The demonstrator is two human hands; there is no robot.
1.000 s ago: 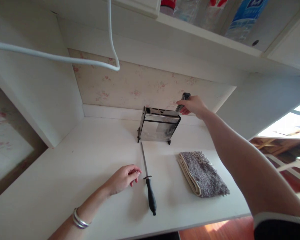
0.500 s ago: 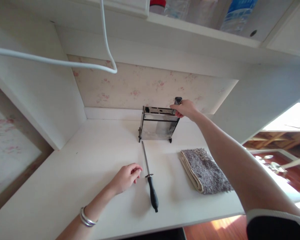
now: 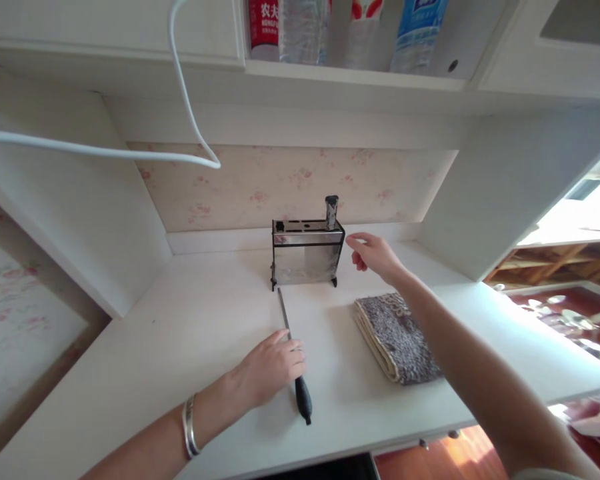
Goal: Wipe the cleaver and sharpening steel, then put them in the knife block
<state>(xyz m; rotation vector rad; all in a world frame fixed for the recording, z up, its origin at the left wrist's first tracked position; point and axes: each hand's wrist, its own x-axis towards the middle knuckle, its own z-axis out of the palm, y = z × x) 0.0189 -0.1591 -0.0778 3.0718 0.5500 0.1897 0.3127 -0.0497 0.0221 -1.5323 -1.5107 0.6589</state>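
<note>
White desk surface [image 3: 155, 347] under a shelf fills the frame. Your left hand [image 3: 273, 365], lower centre, lies fingers curled over one honing steel [image 3: 294, 357] at its guard: thin grey rod, black handle. Its long axis runs up the frame, tip toward one metal knife block [image 3: 306, 257], handle toward you. Your right hand [image 3: 375, 255], open and empty, hovers right of the block, above one folded grey cloth [image 3: 397, 339].

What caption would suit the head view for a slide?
Left hand rests on a honing steel on the counter; open right hand hovers beside the knife rack.
</note>
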